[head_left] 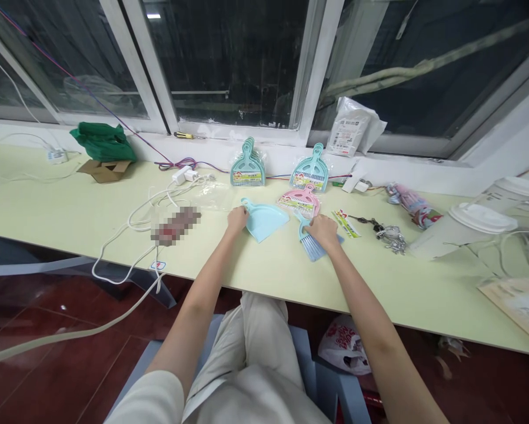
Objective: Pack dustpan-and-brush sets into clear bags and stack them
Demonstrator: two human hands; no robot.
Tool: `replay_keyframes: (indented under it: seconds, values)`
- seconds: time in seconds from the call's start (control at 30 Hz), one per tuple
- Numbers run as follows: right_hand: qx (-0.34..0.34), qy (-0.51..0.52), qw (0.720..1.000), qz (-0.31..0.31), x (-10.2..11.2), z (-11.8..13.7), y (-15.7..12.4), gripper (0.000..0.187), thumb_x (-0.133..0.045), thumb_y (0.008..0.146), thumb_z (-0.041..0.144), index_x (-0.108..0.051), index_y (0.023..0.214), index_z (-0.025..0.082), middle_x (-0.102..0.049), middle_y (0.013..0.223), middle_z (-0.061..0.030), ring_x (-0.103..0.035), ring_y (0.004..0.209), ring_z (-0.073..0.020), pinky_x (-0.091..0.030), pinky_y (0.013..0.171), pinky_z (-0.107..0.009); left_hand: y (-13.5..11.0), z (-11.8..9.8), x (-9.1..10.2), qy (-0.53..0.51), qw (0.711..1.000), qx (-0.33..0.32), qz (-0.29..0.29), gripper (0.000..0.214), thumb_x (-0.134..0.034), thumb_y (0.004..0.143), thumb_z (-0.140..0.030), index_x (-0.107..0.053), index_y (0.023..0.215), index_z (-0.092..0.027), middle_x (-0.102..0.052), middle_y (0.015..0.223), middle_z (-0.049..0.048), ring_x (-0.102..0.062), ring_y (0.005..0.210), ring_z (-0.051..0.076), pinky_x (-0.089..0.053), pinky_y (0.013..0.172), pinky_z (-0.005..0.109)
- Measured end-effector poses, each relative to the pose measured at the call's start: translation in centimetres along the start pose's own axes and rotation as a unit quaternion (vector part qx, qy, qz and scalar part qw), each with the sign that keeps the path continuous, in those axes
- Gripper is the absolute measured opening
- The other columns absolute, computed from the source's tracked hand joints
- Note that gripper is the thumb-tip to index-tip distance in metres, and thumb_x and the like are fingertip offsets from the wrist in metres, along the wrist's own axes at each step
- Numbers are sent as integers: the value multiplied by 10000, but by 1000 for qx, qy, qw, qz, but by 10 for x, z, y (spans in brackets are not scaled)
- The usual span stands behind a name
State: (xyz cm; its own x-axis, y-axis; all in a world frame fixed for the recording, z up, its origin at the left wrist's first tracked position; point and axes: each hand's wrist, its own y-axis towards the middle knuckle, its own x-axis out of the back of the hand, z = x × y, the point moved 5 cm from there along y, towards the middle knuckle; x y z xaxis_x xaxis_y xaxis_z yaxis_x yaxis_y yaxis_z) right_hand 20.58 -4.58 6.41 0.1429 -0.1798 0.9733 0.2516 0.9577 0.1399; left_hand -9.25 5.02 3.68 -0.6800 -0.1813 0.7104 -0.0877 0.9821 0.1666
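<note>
A light blue mini dustpan (266, 221) lies on the table in front of me. My left hand (238, 220) is closed at its left side, by the handle. To the right, my right hand (323, 230) grips a small blue hand brush (312, 246), its bristles pointing down toward the table edge. Just behind them lies a pink dustpan set (300, 201) in its packaging. Two stacks of packaged teal dustpan sets, a left one (248, 168) and a right one (312, 171), lean against the window wall. A printed label card (346, 224) rests right of my right hand.
White cables (134, 221) and a pixelated item (176, 226) lie at left. A green bag (103, 141) sits on a cardboard box (107, 171). Keys (392, 238), a folded umbrella (413, 205) and white lidded cups (462, 231) are at right. The table's front edge (290, 299) runs before my lap.
</note>
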Motion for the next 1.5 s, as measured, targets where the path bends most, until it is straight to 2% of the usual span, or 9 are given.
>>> replay_keyframes:
  seconds: [0.13,0.27,0.47,0.67,0.9,1.03,1.23,1.4,1.5]
  values:
    - [45,42,998,-14,3,36,12,242,-649,772,403,-748,889,215,-723,976,-93,-650,937,-240,-460,791,-322,-15,-29,-23,-21,993,-90,73,147,-605,791,-216,-604,645,-207,-659,752,95,-644,855,272,-445,833,357]
    - [99,-16,995,12,-6,68,13,201,-655,791,330,-748,868,169,-723,970,-121,-644,945,-228,-448,763,-284,-45,-69,-45,-25,921,-319,222,202,-523,870,-298,-652,752,-197,-660,859,68,-617,864,217,-452,818,310]
    - [122,15,992,21,-15,62,12,235,-651,831,423,-759,942,246,-729,993,-78,-634,995,-222,-434,762,-265,-50,-75,-36,182,887,-419,70,310,-563,836,-145,-563,1144,-183,-567,1160,121,-517,1085,254,-404,889,368]
    - [180,23,983,4,-18,67,12,212,-611,879,365,-756,896,212,-722,1001,-90,-608,1060,-229,-434,821,-274,-45,-76,-58,195,839,-496,110,236,-436,911,-108,-615,1052,-170,-600,1014,127,-563,964,227,-415,843,336]
    - [124,65,990,17,-31,66,15,203,-656,818,314,-741,966,204,-734,1009,-94,-656,988,-232,-454,838,-294,-40,-76,-56,37,902,-408,134,228,-473,871,-109,-659,988,-170,-591,1165,159,-522,1151,271,-388,1000,404]
    - [5,155,987,-33,-29,55,19,259,-657,778,394,-746,956,230,-743,999,-73,-669,970,-234,-469,837,-308,-34,-74,-48,-243,949,-193,47,421,-551,833,-140,-553,1245,-227,-483,1375,117,-378,1342,278,-285,1122,472]
    - [46,331,930,-151,-8,44,34,279,-495,868,310,-728,954,182,-738,1004,-73,-655,972,-197,-467,933,-321,-37,-84,-87,-453,858,-10,240,520,-750,720,-252,-552,1198,-202,-664,1040,85,-607,1061,273,-463,952,440]
    - [-15,271,931,-243,-4,-46,32,419,-423,840,156,-628,1202,103,-575,1328,-188,-478,1282,-265,-298,1132,-456,-23,-65,-81,-517,831,37,201,468,-836,573,-245,-636,991,-174,-677,1041,94,-628,1028,255,-477,942,396]
    - [-22,239,958,-158,-23,-107,24,552,-443,719,39,-617,1236,125,-563,1358,-178,-427,1347,-285,-219,1159,-540,-13,-48,-73,-541,818,88,175,390,-808,583,-239,-639,928,-174,-689,965,75,-652,939,232,-504,894,376]
